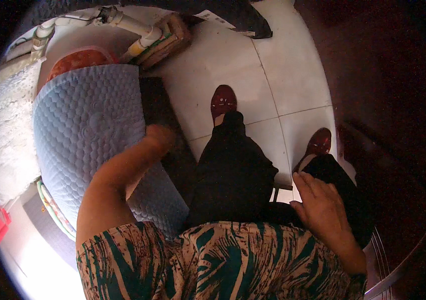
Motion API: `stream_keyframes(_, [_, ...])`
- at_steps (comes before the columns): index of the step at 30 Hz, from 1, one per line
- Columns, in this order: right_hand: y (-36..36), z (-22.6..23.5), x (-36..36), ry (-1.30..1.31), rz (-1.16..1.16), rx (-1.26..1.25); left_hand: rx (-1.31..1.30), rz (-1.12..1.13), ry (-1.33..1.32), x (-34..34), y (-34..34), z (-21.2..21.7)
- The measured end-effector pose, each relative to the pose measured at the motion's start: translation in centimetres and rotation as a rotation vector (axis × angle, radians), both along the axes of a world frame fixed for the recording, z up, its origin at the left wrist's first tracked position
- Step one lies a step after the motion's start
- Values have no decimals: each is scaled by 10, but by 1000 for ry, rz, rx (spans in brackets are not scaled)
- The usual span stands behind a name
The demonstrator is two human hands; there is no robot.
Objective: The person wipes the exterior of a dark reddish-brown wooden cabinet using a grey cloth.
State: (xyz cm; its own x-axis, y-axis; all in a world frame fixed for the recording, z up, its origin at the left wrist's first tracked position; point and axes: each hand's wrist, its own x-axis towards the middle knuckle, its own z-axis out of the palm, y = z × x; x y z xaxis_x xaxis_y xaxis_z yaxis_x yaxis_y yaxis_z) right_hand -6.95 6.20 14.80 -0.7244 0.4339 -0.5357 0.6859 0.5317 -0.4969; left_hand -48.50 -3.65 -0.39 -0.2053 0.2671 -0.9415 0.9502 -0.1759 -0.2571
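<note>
My left hand is at the right edge of a pale blue quilted cover, over a dark brown surface. Motion smears its fingers, so their pose and anything in them cannot be made out. My right hand rests by the knee of my black trousers, fingers stretched out and holding nothing.
Dark red shoes stand on white floor tiles. Behind the cover are a reddish-brown rounded thing, white pipes and a stacked bundle. Dark reddish furniture fills the right side. A red object sits far left.
</note>
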Motion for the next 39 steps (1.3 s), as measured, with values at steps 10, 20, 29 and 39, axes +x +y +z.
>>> stream_keyframes(10, [4, 3, 0, 13, -41, -25, -275, -119, -306, 12, -5, 57])
stream_keyframes(20, [4, 1, -2, 29, 13, 23, -44, 112, -77, -1, -89, -42])
stream_keyframes(29, [5, 1, -3, -29, -32, -56, 561, -312, 141, -104, -23, -42])
stream_keyframes(39, [2, -5, -6, -78, 16, -51, 24, -21, 122, -70, 19, -34])
